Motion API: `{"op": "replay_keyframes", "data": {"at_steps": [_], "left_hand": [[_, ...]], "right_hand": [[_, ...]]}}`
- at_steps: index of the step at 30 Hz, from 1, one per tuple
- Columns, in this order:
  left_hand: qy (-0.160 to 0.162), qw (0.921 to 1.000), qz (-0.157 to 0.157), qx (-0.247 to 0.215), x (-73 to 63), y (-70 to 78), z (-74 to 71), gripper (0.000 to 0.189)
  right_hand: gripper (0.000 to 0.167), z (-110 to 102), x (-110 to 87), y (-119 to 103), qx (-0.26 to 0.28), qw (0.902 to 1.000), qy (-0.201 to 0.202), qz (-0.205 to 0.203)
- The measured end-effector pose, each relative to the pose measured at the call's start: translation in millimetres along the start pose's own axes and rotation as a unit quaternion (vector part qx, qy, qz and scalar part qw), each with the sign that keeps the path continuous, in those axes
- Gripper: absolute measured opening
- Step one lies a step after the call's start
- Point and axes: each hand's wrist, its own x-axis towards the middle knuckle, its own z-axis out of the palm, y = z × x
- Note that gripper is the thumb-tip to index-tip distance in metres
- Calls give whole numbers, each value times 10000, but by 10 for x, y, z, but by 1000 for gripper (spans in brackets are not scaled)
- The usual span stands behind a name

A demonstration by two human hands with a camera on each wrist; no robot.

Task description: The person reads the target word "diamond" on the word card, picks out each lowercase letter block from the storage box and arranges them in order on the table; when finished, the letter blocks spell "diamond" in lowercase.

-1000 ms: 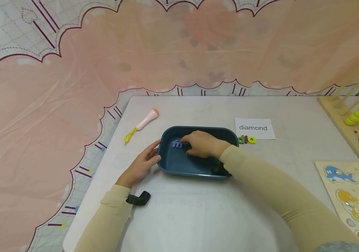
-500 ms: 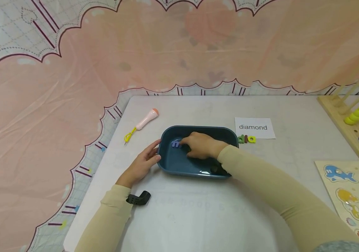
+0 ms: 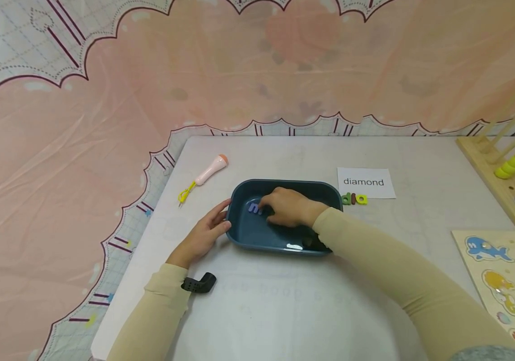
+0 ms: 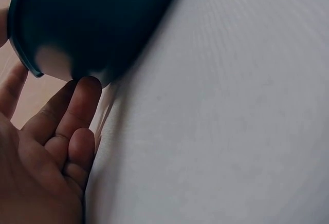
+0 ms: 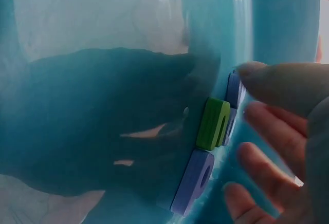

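A dark blue-green tray (image 3: 266,238) stands in the middle of the table. My left hand (image 3: 200,238) is at its left end, fingertips on the outer wall, fingers fairly straight. My right hand (image 3: 291,208) is inside the tray, its fingers slightly bent and spread. One fingertip touches the end of a purple letter m (image 3: 253,208). In the right wrist view, a green letter (image 5: 211,124) and another purple letter (image 5: 191,183) stand in line with the touched purple piece (image 5: 234,89). My right hand hides part of the tray floor in the head view.
A card reading "diamond" (image 3: 365,183) lies right of the tray, with green, brown and yellow letters (image 3: 361,199) below it. A pink-and-yellow pen-like toy (image 3: 209,170) lies back left. A wooden bead frame (image 3: 487,170) and an animal puzzle board (image 3: 478,265) are at right.
The purple m first shifted left and slid partly under the right fingertips, then turned to a tilt. The right hand moved only slightly; the left hand stayed at the tray's end.
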Motion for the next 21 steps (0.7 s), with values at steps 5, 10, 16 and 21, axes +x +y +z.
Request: {"op": "replay_keyframes", "data": {"at_steps": [5, 10, 16, 21], "left_hand": [[-22, 10000, -23, -55, 4, -10, -6, 66], [-12, 10000, 19, 41, 11, -19, -3, 65], [32, 9999, -28, 158, 12, -14, -2, 65], [53, 9997, -105, 213, 6, 11, 5, 66]], "right_hand": [[46, 2, 15, -9, -1, 10000, 34, -25], [45, 9, 7, -12, -127, 9996, -219, 134], [39, 18, 3, 1, -110, 9998, -131, 45], [39, 16, 8, 0, 6, 10000, -54, -16]]}}
